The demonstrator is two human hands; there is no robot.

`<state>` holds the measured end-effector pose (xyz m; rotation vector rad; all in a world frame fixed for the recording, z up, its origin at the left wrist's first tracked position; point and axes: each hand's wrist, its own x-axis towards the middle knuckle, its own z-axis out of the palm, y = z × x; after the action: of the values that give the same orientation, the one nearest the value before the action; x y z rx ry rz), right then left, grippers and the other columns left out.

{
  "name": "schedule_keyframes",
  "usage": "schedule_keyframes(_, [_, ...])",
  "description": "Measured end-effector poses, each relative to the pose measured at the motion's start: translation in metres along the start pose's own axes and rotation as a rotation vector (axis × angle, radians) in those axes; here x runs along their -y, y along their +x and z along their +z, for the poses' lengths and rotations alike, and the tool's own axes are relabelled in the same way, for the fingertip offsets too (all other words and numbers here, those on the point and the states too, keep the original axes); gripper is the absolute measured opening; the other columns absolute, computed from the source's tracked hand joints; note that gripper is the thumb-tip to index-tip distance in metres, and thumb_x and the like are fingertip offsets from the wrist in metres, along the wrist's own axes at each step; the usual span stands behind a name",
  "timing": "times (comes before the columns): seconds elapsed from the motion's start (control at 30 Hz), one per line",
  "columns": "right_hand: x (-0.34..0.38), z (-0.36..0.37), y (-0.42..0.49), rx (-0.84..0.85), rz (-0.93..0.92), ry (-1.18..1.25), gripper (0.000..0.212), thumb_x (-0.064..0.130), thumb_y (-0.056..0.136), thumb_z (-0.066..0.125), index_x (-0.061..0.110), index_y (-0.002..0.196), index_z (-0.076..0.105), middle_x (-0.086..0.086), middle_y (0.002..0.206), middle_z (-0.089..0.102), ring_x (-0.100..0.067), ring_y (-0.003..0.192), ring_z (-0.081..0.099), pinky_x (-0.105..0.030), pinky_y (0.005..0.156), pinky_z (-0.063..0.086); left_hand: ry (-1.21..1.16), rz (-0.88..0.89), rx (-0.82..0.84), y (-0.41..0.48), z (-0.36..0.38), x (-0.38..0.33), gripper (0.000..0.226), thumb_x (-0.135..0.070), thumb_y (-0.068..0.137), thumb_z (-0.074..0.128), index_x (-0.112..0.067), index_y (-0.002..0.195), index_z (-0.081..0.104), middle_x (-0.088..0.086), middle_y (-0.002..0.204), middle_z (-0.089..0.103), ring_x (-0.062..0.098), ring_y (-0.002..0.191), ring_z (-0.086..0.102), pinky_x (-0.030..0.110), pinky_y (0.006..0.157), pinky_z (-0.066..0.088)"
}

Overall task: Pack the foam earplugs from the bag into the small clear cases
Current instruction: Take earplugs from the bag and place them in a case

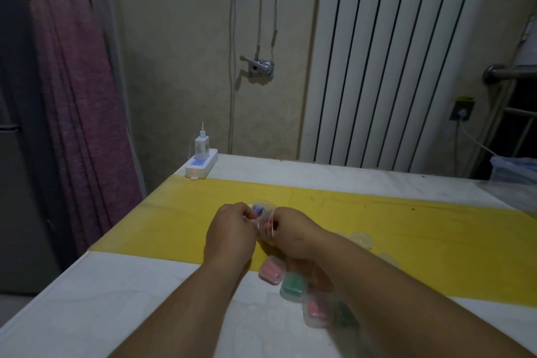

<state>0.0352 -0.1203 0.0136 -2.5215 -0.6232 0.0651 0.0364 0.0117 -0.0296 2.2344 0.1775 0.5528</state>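
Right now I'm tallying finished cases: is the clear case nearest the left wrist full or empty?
Filled: the clear case shows pink through its walls, like the green-filled case beside it. Lid: cannot tell.

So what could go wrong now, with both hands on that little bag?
If the bag, pinched between the left hand and right hand, opens suddenly, earplugs might scatter across the table. The filled cases lie close under the right forearm, so lowering it could knock them.

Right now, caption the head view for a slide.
Left hand and right hand pinch a clear plastic earplug bag over the yellow mat, filled clear cases nearby.
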Motion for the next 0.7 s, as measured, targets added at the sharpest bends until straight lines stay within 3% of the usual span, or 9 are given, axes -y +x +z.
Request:
schedule_keyframes(0.03, [0.001,-0.002,-0.001,-0.011,0.002,0.019,0.021,0.021,0.098,0.054,0.027,0.080,0.064,0.007,0.073,0.057,-0.006,0.065,0.047,-0.006,0.054,0.034,-0.001,0.001,-0.001,0.000,0.000,0.000,0.018,-0.013,0.085,0.061,-0.028,0.077,0.067,-0.004,0.091,0.065,0.014,0.077,0.060,0.026,0.060,0.043])
schedule_keyframes(0.13, [-0.003,-0.003,-0.002,-0.052,0.060,-0.008,0.017,0.020,0.092,0.056,0.021,0.083,0.070,0.003,0.076,0.062,-0.014,0.073,0.053,-0.015,0.058,0.038,0.010,0.003,0.001,0.000,0.000,0.000,0.019,-0.011,0.087,0.059,-0.027,0.079,0.067,-0.003,0.093,0.065,0.014,0.078,0.059,0.026,0.058,0.039])
schedule_keyframes(0.23, [-0.006,0.000,-0.003,-0.078,0.084,-0.051,0.025,0.023,0.092,0.058,0.024,0.068,0.063,0.007,0.069,0.057,-0.017,0.075,0.052,-0.015,0.057,0.037,0.016,0.000,-0.005,-0.001,0.000,-0.001,0.020,-0.012,0.088,0.059,-0.028,0.079,0.067,-0.004,0.093,0.064,0.013,0.078,0.059,0.025,0.057,0.039])
schedule_keyframes(0.37, [-0.002,-0.001,-0.005,-0.217,0.054,0.037,0.018,0.023,0.090,0.061,0.014,0.088,0.076,-0.001,0.091,0.071,-0.014,0.084,0.061,-0.023,0.073,0.046,0.004,0.000,-0.003,-0.001,-0.001,-0.001,0.020,-0.011,0.086,0.060,-0.027,0.074,0.065,-0.002,0.089,0.065,0.013,0.075,0.058,0.023,0.055,0.036])
schedule_keyframes(0.53, [-0.009,-0.012,-0.010,-0.388,0.123,0.157,0.016,0.016,0.089,0.060,0.020,0.084,0.075,0.005,0.095,0.074,-0.013,0.082,0.065,-0.025,0.073,0.051,0.014,-0.006,-0.001,-0.003,-0.005,-0.004,0.015,-0.007,0.085,0.060,-0.018,0.080,0.067,0.003,0.090,0.065,0.017,0.076,0.056,0.023,0.055,0.033])
schedule_keyframes(0.7, [-0.014,-0.023,-0.029,-0.507,0.238,0.308,0.018,0.021,0.089,0.063,0.021,0.101,0.077,0.009,0.098,0.073,-0.009,0.091,0.064,-0.021,0.074,0.046,0.012,-0.028,0.021,-0.009,-0.009,-0.013,0.019,-0.005,0.088,0.055,-0.018,0.089,0.070,0.003,0.098,0.068,0.017,0.080,0.055,0.025,0.060,0.036])
